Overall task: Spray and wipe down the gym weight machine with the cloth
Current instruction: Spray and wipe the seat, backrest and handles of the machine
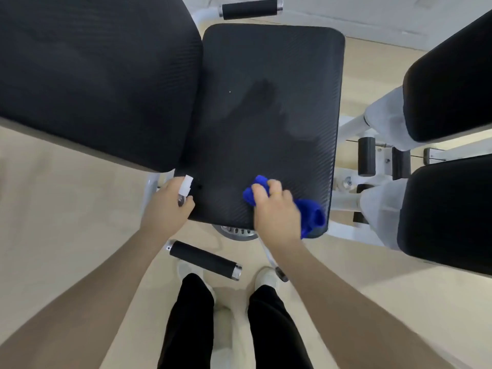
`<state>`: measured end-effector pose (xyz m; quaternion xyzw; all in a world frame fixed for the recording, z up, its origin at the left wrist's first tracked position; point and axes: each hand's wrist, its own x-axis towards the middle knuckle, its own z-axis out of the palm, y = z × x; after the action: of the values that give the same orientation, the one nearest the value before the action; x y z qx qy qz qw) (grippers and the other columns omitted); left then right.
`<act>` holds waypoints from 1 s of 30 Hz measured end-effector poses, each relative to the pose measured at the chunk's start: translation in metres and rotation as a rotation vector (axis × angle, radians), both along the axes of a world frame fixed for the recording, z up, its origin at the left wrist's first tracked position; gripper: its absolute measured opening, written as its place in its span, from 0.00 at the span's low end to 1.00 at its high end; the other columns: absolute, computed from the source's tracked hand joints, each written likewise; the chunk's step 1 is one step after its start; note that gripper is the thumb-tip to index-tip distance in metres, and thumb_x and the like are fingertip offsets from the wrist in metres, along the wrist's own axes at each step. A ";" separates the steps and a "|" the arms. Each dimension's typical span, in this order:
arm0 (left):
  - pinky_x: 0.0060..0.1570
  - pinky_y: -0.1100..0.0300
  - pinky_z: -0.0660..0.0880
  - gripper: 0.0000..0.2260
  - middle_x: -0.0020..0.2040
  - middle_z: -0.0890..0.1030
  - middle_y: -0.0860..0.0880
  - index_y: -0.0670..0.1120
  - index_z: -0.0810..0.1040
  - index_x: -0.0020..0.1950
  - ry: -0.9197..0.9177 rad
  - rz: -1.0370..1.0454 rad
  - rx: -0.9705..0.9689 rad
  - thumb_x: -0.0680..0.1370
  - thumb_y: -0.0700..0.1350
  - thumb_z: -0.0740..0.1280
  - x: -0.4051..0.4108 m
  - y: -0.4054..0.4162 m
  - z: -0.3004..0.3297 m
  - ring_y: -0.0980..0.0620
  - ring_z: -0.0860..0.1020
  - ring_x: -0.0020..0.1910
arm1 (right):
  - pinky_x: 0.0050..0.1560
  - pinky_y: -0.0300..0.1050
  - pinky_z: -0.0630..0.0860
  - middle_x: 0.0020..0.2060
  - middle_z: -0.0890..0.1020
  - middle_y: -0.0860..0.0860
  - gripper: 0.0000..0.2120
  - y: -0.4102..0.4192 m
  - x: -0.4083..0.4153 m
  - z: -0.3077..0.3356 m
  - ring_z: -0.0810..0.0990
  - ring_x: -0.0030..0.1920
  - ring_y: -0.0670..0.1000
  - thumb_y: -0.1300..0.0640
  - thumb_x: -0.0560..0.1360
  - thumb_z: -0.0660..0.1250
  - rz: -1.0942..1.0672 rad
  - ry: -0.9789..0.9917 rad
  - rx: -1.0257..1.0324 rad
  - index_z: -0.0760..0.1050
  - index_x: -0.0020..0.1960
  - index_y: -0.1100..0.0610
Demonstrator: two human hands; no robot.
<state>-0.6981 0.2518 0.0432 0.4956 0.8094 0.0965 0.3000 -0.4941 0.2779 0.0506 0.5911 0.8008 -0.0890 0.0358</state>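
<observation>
Right hand (275, 209) grips bunched blue cloth (310, 214) on the seat pad (266, 115) near edge, left hand (167, 206) curled round spray bottle (185, 186); advise overlapping strokes toward the wet patch (262, 102).

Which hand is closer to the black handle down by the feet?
Left. The left hand, holding the spray bottle, is just above the black handle's left end. The right hand, gripping the blue cloth on the seat pad, is farther up and right.
</observation>
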 end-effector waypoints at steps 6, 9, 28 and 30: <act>0.45 0.54 0.73 0.19 0.72 0.64 0.54 0.48 0.67 0.69 -0.016 -0.292 -0.064 0.78 0.44 0.63 -0.037 -0.014 -0.003 0.48 0.77 0.43 | 0.36 0.47 0.72 0.54 0.77 0.55 0.22 0.019 -0.027 0.007 0.75 0.44 0.56 0.58 0.63 0.73 0.519 -0.081 -0.033 0.75 0.57 0.51; 0.42 0.52 0.74 0.18 0.60 0.76 0.49 0.48 0.67 0.68 -0.019 -0.279 -0.105 0.78 0.44 0.62 -0.053 -0.016 -0.004 0.47 0.76 0.40 | 0.44 0.52 0.72 0.56 0.77 0.55 0.16 0.056 -0.017 0.001 0.74 0.48 0.60 0.59 0.70 0.68 0.163 -0.136 0.034 0.75 0.58 0.53; 0.23 0.67 0.62 0.11 0.29 0.69 0.52 0.49 0.72 0.60 -0.437 -0.069 -0.062 0.78 0.43 0.61 -0.080 -0.021 -0.007 0.58 0.65 0.19 | 0.43 0.50 0.71 0.56 0.78 0.52 0.17 0.073 -0.100 -0.018 0.74 0.47 0.60 0.64 0.70 0.63 0.171 -0.041 0.072 0.76 0.57 0.53; 0.24 0.68 0.63 0.12 0.30 0.70 0.52 0.49 0.72 0.61 -0.438 -0.047 -0.047 0.78 0.43 0.62 -0.081 -0.023 -0.009 0.60 0.67 0.20 | 0.45 0.52 0.70 0.58 0.77 0.55 0.16 0.072 -0.115 -0.028 0.72 0.50 0.61 0.65 0.72 0.63 -0.015 0.035 0.038 0.74 0.60 0.57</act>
<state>-0.7790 0.2291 0.0342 0.4744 0.7153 0.1760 0.4820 -0.6095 0.3503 0.0227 0.5959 0.7986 -0.0844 0.0099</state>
